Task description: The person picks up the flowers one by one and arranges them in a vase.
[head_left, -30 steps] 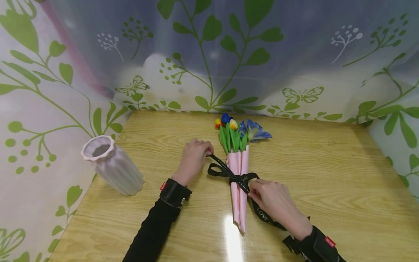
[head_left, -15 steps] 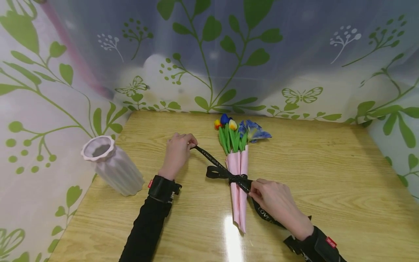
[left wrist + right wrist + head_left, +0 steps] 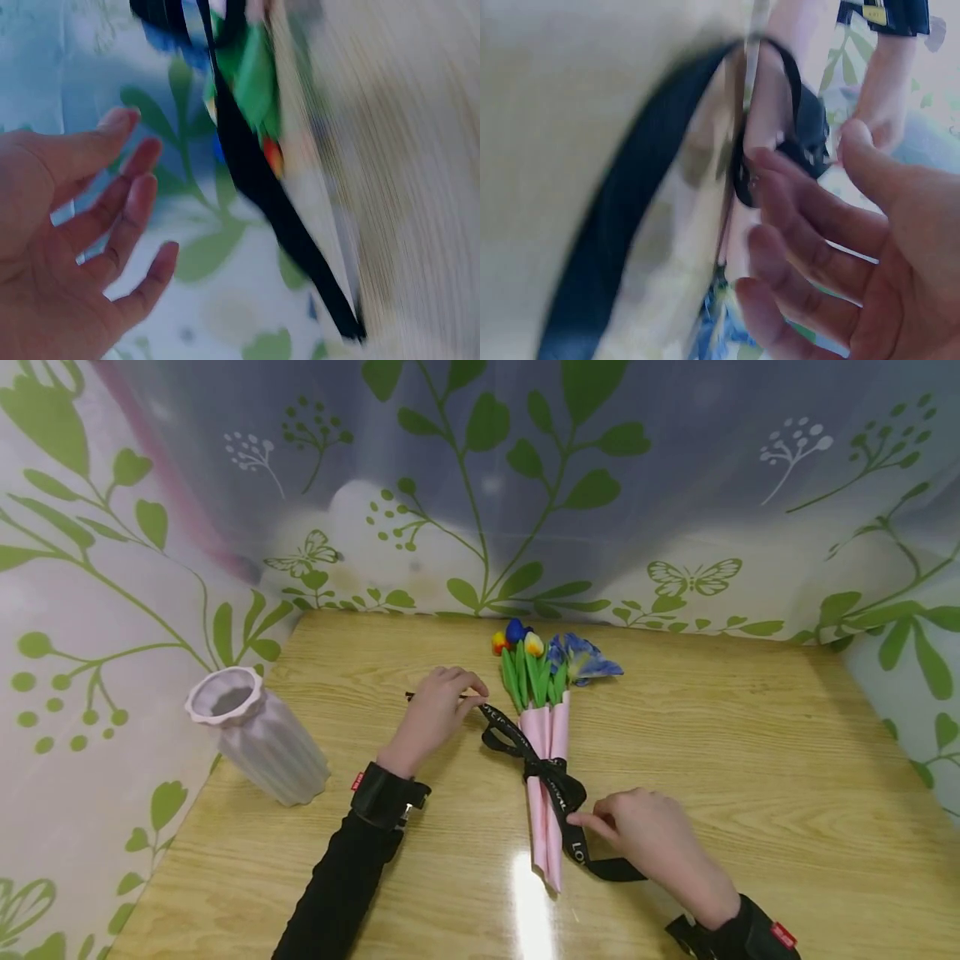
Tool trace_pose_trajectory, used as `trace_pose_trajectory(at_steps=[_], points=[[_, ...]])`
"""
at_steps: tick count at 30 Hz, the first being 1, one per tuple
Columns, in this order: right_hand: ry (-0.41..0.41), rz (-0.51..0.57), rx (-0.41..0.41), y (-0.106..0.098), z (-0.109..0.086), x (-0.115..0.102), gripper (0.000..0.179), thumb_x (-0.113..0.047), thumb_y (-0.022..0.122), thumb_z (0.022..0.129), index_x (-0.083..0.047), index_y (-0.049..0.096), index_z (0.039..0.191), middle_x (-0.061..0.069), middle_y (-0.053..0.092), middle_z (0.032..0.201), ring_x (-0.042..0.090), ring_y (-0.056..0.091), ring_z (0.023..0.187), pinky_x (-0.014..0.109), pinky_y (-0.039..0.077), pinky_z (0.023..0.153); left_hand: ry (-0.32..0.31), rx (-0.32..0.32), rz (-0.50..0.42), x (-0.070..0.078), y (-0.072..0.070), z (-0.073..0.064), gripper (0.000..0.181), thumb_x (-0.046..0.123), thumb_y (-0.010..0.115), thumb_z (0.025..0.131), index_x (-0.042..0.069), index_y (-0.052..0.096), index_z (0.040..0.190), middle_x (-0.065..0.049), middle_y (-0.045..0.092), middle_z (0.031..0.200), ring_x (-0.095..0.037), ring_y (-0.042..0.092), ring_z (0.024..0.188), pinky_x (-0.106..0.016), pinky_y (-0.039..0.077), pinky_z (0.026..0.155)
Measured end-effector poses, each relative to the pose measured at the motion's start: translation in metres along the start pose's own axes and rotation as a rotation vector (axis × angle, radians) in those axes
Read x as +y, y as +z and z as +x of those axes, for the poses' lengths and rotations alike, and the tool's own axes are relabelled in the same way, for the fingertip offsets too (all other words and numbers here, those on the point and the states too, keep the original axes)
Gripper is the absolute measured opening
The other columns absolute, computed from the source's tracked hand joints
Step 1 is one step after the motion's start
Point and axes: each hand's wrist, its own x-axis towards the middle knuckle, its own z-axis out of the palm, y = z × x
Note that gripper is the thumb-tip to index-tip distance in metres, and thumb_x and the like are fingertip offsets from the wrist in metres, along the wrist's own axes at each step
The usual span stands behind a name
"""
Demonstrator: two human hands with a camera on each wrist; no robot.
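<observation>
A bouquet of tulips and a blue flower (image 3: pixel 592 660) in pink wrapping paper (image 3: pixel 536 727) lies on the table. A black printed ribbon (image 3: pixel 513 737) is tied in a bow round its middle, one tail running up-left and the other down-right. My left hand (image 3: pixel 435 710) is over the upper tail; in the left wrist view its fingers (image 3: pixel 139 202) are parted and the ribbon (image 3: pixel 255 172) hangs apart from them. My right hand (image 3: pixel 652 835) is just right of the bow. In the right wrist view its fingers (image 3: pixel 780 262) are loosely bent, with no ribbon (image 3: pixel 622 210) gripped.
A pale ribbed vase (image 3: pixel 273 747) stands at the left of the wooden table (image 3: pixel 750 735). Behind and beside the table hangs a leaf-patterned cloth (image 3: pixel 487 485).
My left hand pulled the ribbon tail out to the left, then let go and came back right. My right hand released the ribbon and drew slightly down-right. The bow's loops have shifted.
</observation>
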Motion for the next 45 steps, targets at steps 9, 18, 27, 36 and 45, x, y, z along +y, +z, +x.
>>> trace_pose_trajectory(at_steps=[9,18,27,36,45], points=[[0.005,0.049,0.022,0.006,0.009,-0.016,0.028,-0.049,0.075,0.089,-0.023,0.072,0.081,-0.016,0.06,0.061,-0.002,0.042,0.045,0.02,0.031,0.039,0.193,-0.228,0.006,0.04,0.03,0.0,0.013,0.012,0.074,0.093,0.02,0.078,0.102,0.004,0.074,0.106,-0.02,0.062,0.105,-0.041,0.049,0.1],[0.024,0.014,0.037,0.01,0.013,-0.024,0.031,-0.04,0.083,0.083,-0.022,0.063,0.067,-0.015,0.054,0.054,0.002,0.038,0.043,0.021,0.026,0.039,0.174,-0.294,0.091,0.044,0.038,-0.005,0.009,0.017,0.078,0.089,0.023,0.077,0.096,0.007,0.074,0.103,-0.018,0.061,0.104,-0.051,0.043,0.108],[0.019,0.018,0.092,0.009,0.013,-0.016,0.028,-0.03,0.086,0.08,-0.02,0.065,0.065,-0.012,0.057,0.054,0.002,0.035,0.043,0.021,0.025,0.039,0.165,-0.26,0.084,0.041,0.034,-0.004,0.007,0.027,0.074,0.093,0.027,0.08,0.095,0.012,0.075,0.095,-0.01,0.068,0.094,-0.052,0.041,0.109],[0.013,0.027,0.078,0.011,0.012,-0.011,0.028,-0.029,0.088,0.076,-0.021,0.065,0.063,-0.013,0.057,0.053,0.002,0.038,0.045,0.022,0.028,0.04,0.133,-0.14,0.209,0.042,0.034,-0.004,0.006,0.027,0.075,0.093,0.027,0.081,0.092,0.01,0.076,0.094,-0.016,0.07,0.091,-0.061,0.039,0.11],[0.026,0.005,0.034,0.008,0.005,0.002,0.029,-0.029,0.088,0.077,-0.023,0.063,0.063,-0.015,0.05,0.052,0.002,0.038,0.047,0.021,0.027,0.042,0.011,-0.056,0.221,0.031,0.025,-0.005,0.006,0.024,0.077,0.093,0.025,0.082,0.094,0.007,0.076,0.091,-0.02,0.068,0.09,-0.065,0.037,0.109]])
